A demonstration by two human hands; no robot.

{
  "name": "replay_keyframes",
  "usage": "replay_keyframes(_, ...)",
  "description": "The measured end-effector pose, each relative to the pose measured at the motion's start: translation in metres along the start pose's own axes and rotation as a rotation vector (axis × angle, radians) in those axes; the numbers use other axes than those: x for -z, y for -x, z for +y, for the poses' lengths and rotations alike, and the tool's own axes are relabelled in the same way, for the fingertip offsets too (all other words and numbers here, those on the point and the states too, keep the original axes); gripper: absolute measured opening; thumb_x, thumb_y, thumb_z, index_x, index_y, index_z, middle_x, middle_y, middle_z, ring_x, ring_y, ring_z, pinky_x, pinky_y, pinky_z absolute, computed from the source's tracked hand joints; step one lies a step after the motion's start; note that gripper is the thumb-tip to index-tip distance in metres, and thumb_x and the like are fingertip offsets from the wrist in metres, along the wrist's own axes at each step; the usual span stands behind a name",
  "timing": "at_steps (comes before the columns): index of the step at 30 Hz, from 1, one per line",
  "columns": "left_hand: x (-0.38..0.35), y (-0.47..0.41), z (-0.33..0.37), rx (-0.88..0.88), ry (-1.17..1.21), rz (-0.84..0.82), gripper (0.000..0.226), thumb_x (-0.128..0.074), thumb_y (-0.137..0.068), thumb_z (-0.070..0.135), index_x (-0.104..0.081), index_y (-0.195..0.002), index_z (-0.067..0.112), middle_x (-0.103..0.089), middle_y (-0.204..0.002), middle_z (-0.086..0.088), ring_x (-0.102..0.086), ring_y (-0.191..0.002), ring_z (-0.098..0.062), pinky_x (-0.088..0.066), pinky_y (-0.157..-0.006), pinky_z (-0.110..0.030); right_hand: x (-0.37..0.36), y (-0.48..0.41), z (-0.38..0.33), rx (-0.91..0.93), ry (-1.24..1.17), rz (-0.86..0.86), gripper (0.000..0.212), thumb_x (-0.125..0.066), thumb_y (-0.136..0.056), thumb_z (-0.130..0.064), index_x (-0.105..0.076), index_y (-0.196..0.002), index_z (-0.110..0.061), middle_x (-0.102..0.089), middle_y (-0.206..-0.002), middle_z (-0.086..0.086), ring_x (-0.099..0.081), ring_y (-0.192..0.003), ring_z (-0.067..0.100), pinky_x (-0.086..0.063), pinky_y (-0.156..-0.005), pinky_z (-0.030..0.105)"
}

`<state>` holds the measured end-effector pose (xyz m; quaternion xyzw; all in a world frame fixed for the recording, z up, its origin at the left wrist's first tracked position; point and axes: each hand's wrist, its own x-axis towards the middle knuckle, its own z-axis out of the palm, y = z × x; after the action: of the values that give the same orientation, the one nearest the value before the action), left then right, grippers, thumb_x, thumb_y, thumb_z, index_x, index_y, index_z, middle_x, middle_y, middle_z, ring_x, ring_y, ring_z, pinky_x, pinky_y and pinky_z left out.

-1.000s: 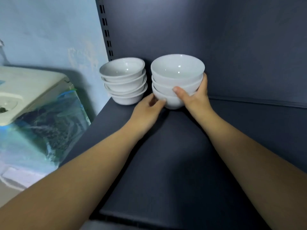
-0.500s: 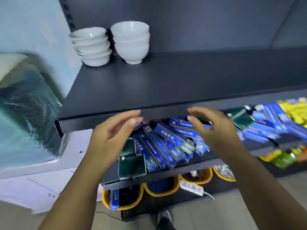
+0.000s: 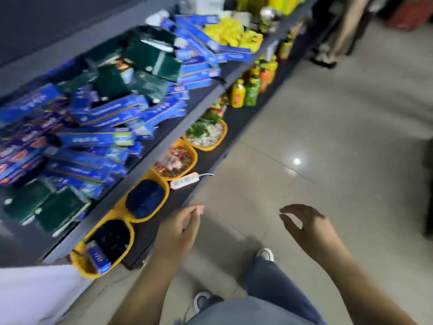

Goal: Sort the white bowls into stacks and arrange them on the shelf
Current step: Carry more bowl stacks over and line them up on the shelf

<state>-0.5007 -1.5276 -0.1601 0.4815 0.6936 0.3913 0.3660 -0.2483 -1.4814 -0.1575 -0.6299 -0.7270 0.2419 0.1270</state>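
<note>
Nearest, the left hand [image 3: 180, 228] and right hand [image 3: 309, 228] hang empty with fingers loosely spread over the glossy grey tiled floor [image 3: 328, 141] — beyond them yellow plastic baskets [image 3: 150, 200] line the low dark shelf [image 3: 185, 193], blue boxes [image 3: 98, 113] heaped above — no white bowls in view.

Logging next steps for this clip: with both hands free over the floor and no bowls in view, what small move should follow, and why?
Probably turn to find more bowls. The left hand and right hand are open and empty above the floor, and the shelf in view shows only boxes and packets.
</note>
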Motion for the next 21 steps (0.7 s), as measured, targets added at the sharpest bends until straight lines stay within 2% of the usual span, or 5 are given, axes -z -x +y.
replay_keyframes(3, -0.059, -0.015, 0.005, 0.020, -0.089, -0.146, 0.043, -0.043, -0.078, 0.041, -0.070, -0.099, 0.015, -0.067, -0.096, 0.008, -0.060, -0.096, -0.007, -0.041, -0.083, -0.021, 0.008, 0.016, 0.060, -0.205, -0.029, -0.022, 0.021, -0.059, -0.087, -0.021, -0.069, -0.104, -0.014, -0.067, -0.113, 0.002, -0.062, -0.092, 0.027, -0.043, -0.078, 0.026)
replay_keyframes(7, -0.145, -0.045, 0.019, 0.026, -0.159, -0.283, 0.035, -0.051, -0.083, 0.034, -0.070, -0.097, 0.008, -0.071, -0.097, -0.004, -0.063, -0.097, -0.019, -0.043, -0.083, -0.024, 0.023, 0.022, 0.139, -0.386, -0.086, -0.024, 0.025, -0.055, -0.090, -0.026, -0.066, -0.110, -0.016, -0.063, -0.119, 0.001, -0.058, -0.105, 0.022, -0.041, -0.088, 0.026)
replay_keyframes(13, -0.276, -0.100, 0.064, 0.098, -0.132, -0.434, 0.017, -0.053, -0.079, 0.047, -0.061, -0.075, 0.033, -0.066, -0.069, 0.022, -0.061, -0.076, 0.001, -0.040, -0.070, -0.005, 0.081, -0.012, 0.244, -0.521, -0.122, 0.017, 0.025, -0.054, -0.090, -0.024, -0.066, -0.110, -0.014, -0.065, -0.117, 0.003, -0.058, -0.108, 0.021, -0.040, -0.089, 0.025)
replay_keyframes(16, -0.321, -0.119, 0.083, 0.122, -0.135, -0.490, 0.015, -0.053, -0.091, 0.024, -0.066, -0.083, 0.023, -0.066, -0.074, 0.019, -0.060, -0.073, 0.009, -0.042, -0.072, -0.003, 0.104, -0.037, 0.280, -0.578, -0.168, -0.006, 0.023, -0.053, -0.090, -0.022, -0.067, -0.106, -0.013, -0.067, -0.111, 0.005, -0.060, -0.102, 0.022, -0.040, -0.084, 0.025)
replay_keyframes(21, -0.375, -0.156, 0.109, 0.171, -0.081, -0.469, 0.026, -0.052, -0.093, 0.019, -0.063, -0.076, 0.035, -0.069, -0.069, 0.021, -0.065, -0.078, -0.008, -0.048, -0.083, -0.023, 0.128, -0.084, 0.313, -0.668, -0.265, -0.042, 0.017, -0.055, -0.088, -0.015, -0.069, -0.097, -0.011, -0.068, -0.101, 0.007, -0.062, -0.095, 0.022, -0.041, -0.081, 0.025)
